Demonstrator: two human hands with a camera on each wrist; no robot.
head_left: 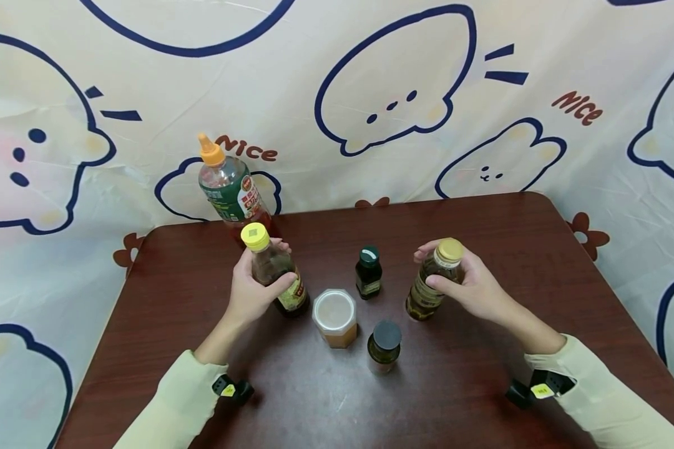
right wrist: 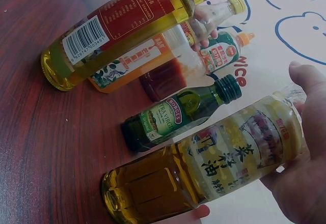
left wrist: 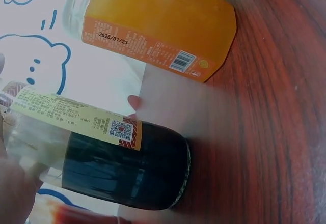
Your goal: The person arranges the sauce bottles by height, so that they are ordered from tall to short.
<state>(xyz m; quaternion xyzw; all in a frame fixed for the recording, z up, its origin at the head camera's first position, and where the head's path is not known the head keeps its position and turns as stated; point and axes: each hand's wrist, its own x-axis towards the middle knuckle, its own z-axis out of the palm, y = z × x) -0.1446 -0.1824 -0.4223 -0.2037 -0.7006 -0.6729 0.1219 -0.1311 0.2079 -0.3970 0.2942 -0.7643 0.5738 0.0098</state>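
My left hand (head_left: 248,293) grips a yellow-capped bottle of dark liquid (head_left: 292,294), its fingers passing behind the glass. In the left wrist view this dark bottle (left wrist: 127,163) stands on the tabletop beside an orange-labelled jar. On the right, my right hand (head_left: 477,288) holds a bottle of rapeseed oil (head_left: 425,296) with a yellow cap, the thumb across its near side. The right wrist view shows the oil bottle's pale label (right wrist: 244,142) and golden contents, its base at the tabletop.
Between the hands stand a faceted jar (head_left: 334,312), a small olive oil bottle (head_left: 369,274) with a green cap, and an oil bottle with a dark grey cap (head_left: 386,335). Behind the left hand is a squeeze bottle (head_left: 230,196). A printed cloth (head_left: 303,181) hangs past the table's (head_left: 483,399) far edge.
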